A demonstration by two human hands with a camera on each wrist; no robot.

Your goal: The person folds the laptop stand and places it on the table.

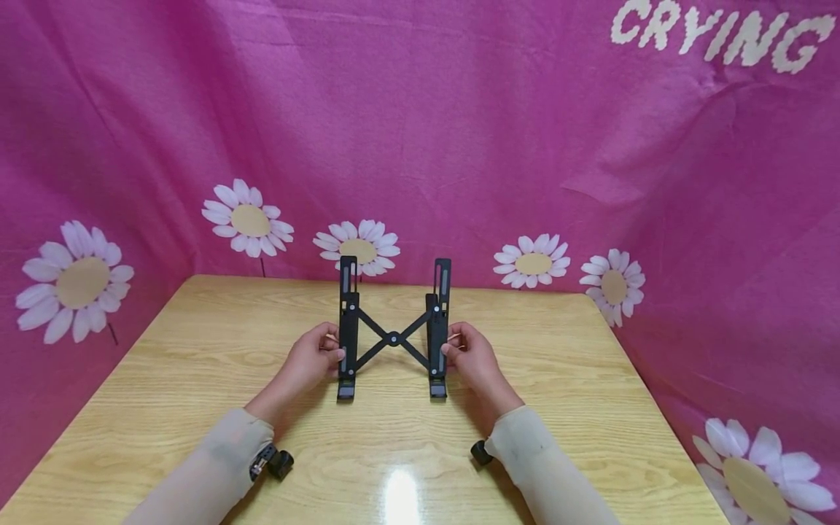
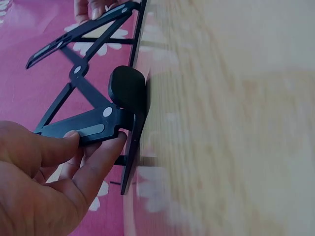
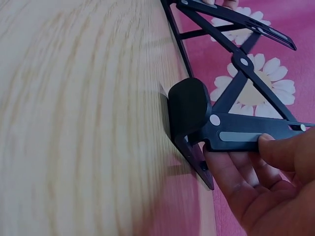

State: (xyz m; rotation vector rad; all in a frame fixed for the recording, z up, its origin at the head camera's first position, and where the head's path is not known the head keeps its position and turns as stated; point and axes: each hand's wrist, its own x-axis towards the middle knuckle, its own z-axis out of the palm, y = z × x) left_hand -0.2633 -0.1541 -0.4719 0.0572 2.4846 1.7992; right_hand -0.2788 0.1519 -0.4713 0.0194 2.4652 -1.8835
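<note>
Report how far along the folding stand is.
Done: the black stand sits on the wooden table, side arms apart, cross-brace spread in an X. In hand: left hand and right hand each grip an arm. Left: probably final width and tilt; nothing rests on it.

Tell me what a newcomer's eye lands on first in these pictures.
A black folding stand with crossed struts sits mid-table, its side rails pinched by the left hand and right hand. Behind it hangs a bright pink daisy-printed cloth.
</note>
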